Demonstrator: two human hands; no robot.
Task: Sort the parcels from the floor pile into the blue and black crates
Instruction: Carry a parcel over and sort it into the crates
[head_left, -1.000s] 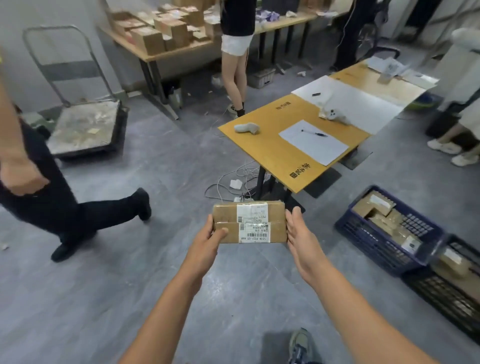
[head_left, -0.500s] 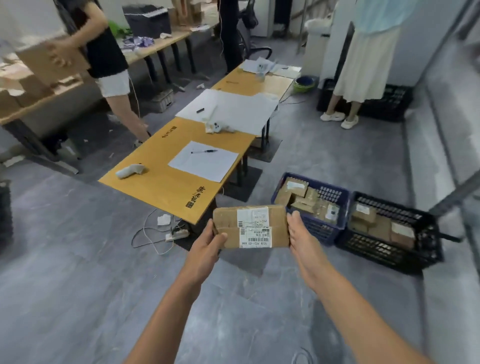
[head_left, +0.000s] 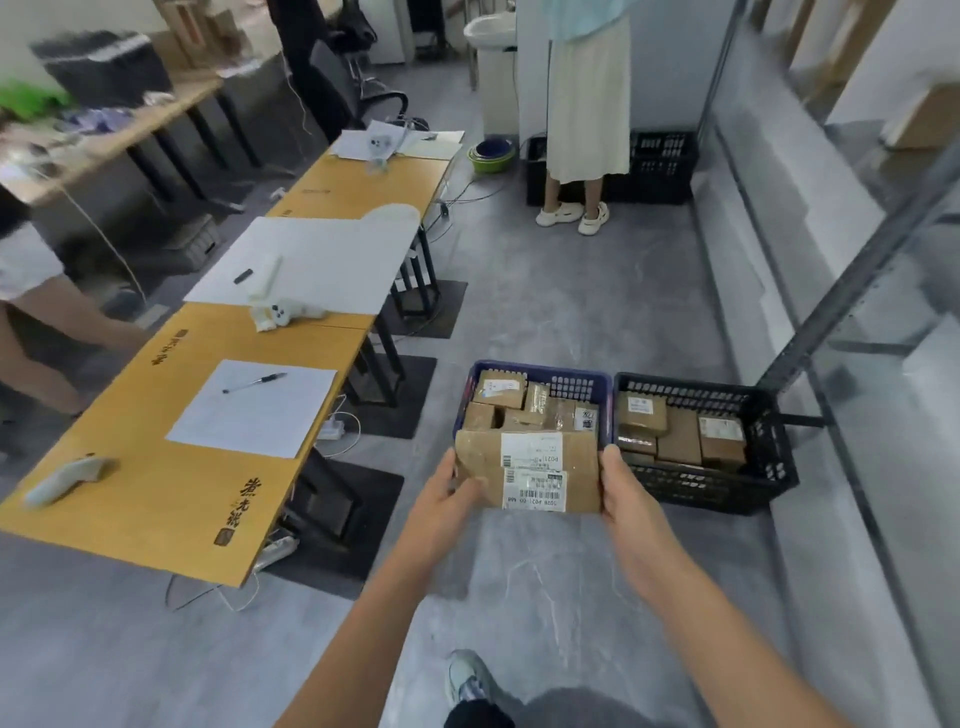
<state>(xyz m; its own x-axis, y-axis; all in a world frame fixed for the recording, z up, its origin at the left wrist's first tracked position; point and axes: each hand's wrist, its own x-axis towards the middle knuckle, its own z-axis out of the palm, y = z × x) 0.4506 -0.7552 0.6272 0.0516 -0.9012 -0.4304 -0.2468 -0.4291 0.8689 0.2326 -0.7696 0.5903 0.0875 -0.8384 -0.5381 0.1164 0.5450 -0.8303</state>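
Head view. We held one taped cardboard parcel (head_left: 527, 470) between both hands: the left hand (head_left: 447, 499) clamped its left end, thumb on top, and the right hand (head_left: 626, 499) clamped its right end. Just beyond the fingers (head_left: 470, 486) sat the blue crate (head_left: 540, 375), holding smaller boxes (head_left: 501, 395). Beyond and right of the right-hand fingers, the black crate (head_left: 779, 457) stood just beside it. Left of the left-hand fingers stood the yellow worktop (head_left: 171, 493).

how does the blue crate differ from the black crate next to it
The blue crate stands left, the black crate right. The blue crate's near edge is hidden behind the carried parcel; the black crate's front wall shows. Both have lattice walls, stand on the floor, hold brown labelled parcels.
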